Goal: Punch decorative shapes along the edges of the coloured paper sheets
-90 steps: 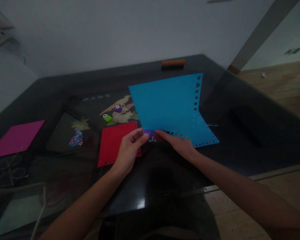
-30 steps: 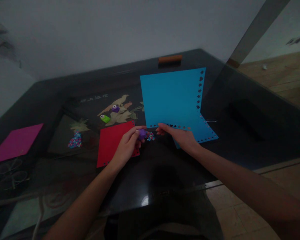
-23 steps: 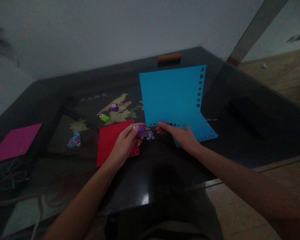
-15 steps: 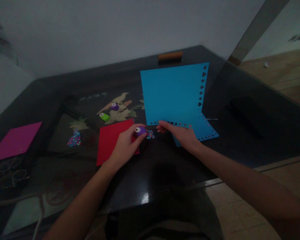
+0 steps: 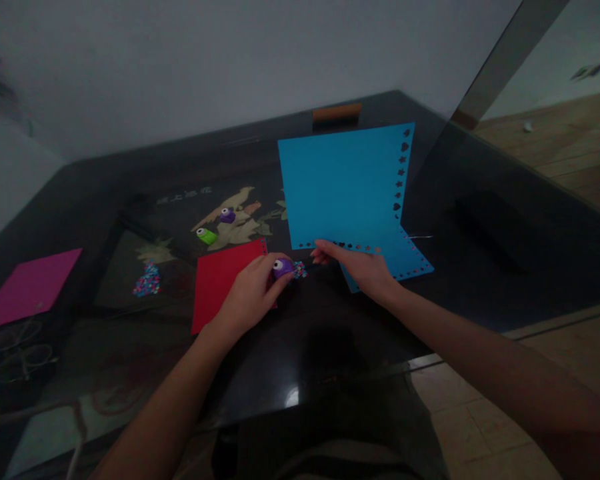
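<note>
My left hand (image 5: 245, 290) is closed around a small purple craft punch (image 5: 281, 268) with a big white eye on it. That hand is over the right side of a red card (image 5: 215, 277). Beside the punch lies a little pile of colourful paper cut-outs (image 5: 299, 269). My right hand (image 5: 357, 267) is closed, thumb and fingers pinched together at the lower edge of a folded blue card (image 5: 345, 187). What the fingertips hold, if anything, is too small to tell. Rows of punched hearts and stars run along the blue card's edges.
Farther left are a green punch (image 5: 207, 236) and another purple punch (image 5: 227, 215). A second heap of cut-outs (image 5: 147, 280), a magenta card (image 5: 30, 287) and glasses (image 5: 24, 353) lie left. An orange-brown roll (image 5: 337, 113) is behind the blue card on the dark table (image 5: 480, 280).
My left hand keeps the purple punch, which now sits closer to the cut-outs pile and slightly lower. My right hand stays nearly in place. The whole view has shifted a little.
</note>
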Demonstrator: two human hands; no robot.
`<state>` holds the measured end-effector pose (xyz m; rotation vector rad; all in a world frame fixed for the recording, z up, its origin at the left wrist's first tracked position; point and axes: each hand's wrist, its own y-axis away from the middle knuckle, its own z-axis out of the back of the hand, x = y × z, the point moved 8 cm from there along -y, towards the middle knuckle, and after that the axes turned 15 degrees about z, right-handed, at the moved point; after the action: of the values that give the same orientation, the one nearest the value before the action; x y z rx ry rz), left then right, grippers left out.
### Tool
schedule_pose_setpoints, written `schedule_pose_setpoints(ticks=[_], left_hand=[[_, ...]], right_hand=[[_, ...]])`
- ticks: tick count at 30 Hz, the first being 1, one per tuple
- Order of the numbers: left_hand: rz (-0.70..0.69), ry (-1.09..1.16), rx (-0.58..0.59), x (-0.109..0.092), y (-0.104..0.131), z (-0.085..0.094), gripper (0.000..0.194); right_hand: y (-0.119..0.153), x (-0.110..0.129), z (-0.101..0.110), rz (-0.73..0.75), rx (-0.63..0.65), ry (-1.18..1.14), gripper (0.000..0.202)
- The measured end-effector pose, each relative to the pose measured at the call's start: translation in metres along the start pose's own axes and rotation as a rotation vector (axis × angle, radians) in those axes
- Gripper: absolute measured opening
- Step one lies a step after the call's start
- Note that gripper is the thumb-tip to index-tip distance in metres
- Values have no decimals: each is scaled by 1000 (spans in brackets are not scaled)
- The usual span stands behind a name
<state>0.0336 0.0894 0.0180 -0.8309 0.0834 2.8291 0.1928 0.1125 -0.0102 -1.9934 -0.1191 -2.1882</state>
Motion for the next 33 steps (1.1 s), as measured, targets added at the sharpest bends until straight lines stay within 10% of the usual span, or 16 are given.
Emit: schedule_pose_setpoints(ticks=[10,33], left_hand=[[113,100,154,5,1,1,29],[114,95,45,12,-3,3,23]], right_hand=[[0,1,4,-11,-9,71,35],[-1,7,12,80,-125,41,29]])
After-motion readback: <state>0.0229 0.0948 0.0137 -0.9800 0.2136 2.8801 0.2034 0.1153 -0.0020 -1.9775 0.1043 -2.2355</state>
